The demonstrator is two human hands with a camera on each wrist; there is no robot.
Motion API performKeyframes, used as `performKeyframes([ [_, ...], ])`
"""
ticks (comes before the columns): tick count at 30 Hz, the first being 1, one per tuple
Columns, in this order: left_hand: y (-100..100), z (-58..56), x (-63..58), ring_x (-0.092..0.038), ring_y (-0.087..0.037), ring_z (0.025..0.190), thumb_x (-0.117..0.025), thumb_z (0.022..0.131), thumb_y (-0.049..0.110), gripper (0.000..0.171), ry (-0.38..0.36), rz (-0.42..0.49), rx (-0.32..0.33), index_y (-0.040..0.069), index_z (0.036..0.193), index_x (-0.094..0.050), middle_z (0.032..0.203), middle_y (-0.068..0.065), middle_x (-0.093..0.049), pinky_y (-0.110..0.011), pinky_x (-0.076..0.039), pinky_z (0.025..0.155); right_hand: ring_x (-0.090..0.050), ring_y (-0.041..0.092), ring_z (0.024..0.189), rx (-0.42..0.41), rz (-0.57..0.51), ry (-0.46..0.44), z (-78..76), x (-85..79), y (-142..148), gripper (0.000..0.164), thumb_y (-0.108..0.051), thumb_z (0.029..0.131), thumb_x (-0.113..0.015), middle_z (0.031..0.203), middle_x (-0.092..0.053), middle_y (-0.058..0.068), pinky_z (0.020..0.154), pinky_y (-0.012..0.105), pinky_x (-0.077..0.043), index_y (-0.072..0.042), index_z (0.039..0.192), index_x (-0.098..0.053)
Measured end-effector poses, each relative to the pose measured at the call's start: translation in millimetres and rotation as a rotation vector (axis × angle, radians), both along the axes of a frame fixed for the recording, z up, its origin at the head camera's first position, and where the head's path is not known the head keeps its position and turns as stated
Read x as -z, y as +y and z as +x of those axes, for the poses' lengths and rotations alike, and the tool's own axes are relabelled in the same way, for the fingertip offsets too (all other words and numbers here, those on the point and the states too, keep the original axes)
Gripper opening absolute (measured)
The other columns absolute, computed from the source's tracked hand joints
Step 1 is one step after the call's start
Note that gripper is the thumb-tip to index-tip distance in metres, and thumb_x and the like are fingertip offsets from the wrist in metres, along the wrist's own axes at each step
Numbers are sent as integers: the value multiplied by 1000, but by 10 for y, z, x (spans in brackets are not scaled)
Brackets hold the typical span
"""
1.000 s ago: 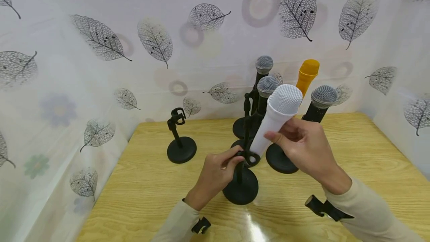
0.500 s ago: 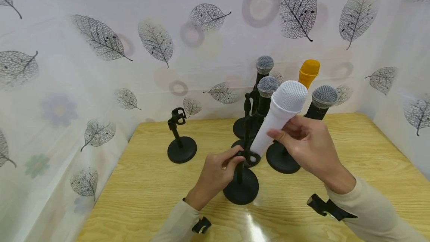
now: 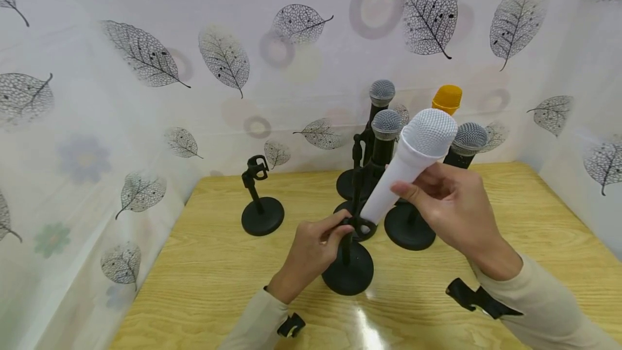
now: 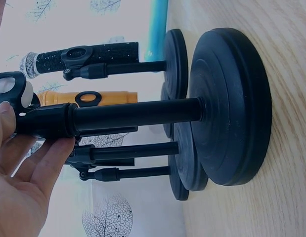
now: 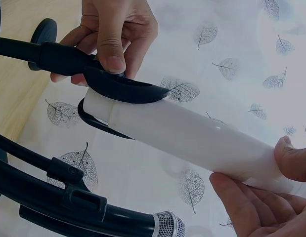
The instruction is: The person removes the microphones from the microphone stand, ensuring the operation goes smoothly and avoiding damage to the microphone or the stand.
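Note:
Tilted to the right, a white microphone (image 3: pixel 389 185) with a mesh head has its lower end inside the clip (image 5: pixel 125 90) of a black microphone stand (image 3: pixel 347 271). My right hand (image 3: pixel 454 212) grips the microphone's upper body between thumb and fingers, just below the head. At the top of the stand's short post, my left hand (image 3: pixel 313 247) pinches the clip joint. The right wrist view shows the clip's two arms around the white end. In the left wrist view the stand's round base (image 4: pixel 232 106) rests on the table.
Behind the hands, black microphones (image 3: pixel 386 126) with silver heads and an orange microphone (image 3: pixel 447 99) stand in similar stands. Farther left is another stand (image 3: pixel 262 216) with a bare clip. A leaf-printed cloth (image 3: pixel 311 69) rises behind the wooden table (image 3: pixel 218 274).
My right hand has moved slightly right, and the microphone's head has swung up and right with it. Its lower end stays at the clip. My left hand has not moved.

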State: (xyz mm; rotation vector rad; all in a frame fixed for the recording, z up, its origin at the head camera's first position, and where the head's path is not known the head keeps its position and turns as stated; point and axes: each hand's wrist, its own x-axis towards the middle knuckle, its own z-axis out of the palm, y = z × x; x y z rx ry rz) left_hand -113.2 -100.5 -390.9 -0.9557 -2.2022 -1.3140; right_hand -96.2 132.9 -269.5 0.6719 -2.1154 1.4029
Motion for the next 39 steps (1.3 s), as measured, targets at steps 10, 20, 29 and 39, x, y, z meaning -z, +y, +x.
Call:
performKeyframes([
  [10,0,-3,7,-58,-4,61,-67,99,12,14,-11,1,-3,8,112,-71,89,-2,-73,-15,-52,61,-72,1,78,31,-8,24,13,-44,22,33,16,76,-81,97,-76,15,64,17,-55,9,107,-73],
  [20,3,-6,4,-53,1,60,-67,98,12,17,-5,-13,-15,7,114,-73,90,-3,-74,-13,-49,59,-73,5,91,53,-65,70,62,-133,115,40,14,78,-81,106,-76,-6,70,16,-55,7,116,-71],
  [29,17,13,-11,-57,-4,57,-67,99,13,17,-7,-30,-41,8,113,-73,92,-3,-75,-14,-51,63,-72,2,87,94,-77,97,67,-150,256,38,6,79,-84,105,-75,-9,69,13,-53,9,114,-71],
  [39,-49,55,-26,-66,-10,64,-69,97,11,22,-3,-50,-85,4,117,-74,100,-5,-76,-16,-53,65,-73,6,91,130,-75,-18,114,-203,409,49,20,75,-78,115,-73,7,73,17,-55,1,120,-72],
])
